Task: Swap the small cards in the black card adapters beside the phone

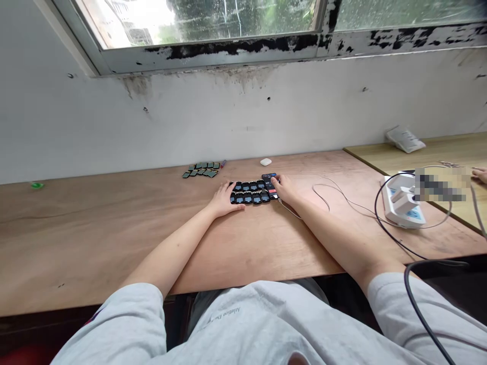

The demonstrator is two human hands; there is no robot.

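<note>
Two rows of small black modules w/ blue-grey faces (247,199) lie on the wooden tabletop (247,248), roughly mid-view, one row behind the other, neighbours close-set. L hand (222,202) at the L end of the rows: open, fingers spread, thumb stretched out along the front of the near row; fingertips up against the end modules, partly covering them.

Smartphone (269,185) at the R end, just beside the modules, screen lit, a red patch low on it. R hand (285,188) on the phone's R side, thumb over the screen edge; other fingers mostly hidden, so can't tell if it's gripping or just resting. White cable (289,211) runs from the phone's near end & passes under the R forearm.

Behind & L of the modules: a 2nd batch of small dark-green square pieces (200,172), also in two rows, w/ a small red-and-blue stick (223,163) next to it. White rounded case (265,162) near the wall, behind the phone. Far L, a small green item (37,185), too small to ID.

R side: white power strip (413,221) w/ a white plug-in adapter (404,204), black cable (376,205) looping round it. Beyond, a paler tabletop (452,147) w/ a white packet (405,139); another person's hand (481,175) at the frame edge, only partly in view.

Bkgd: stained white wall (190,121), window (266,17) above, frame paint peeling.
</note>
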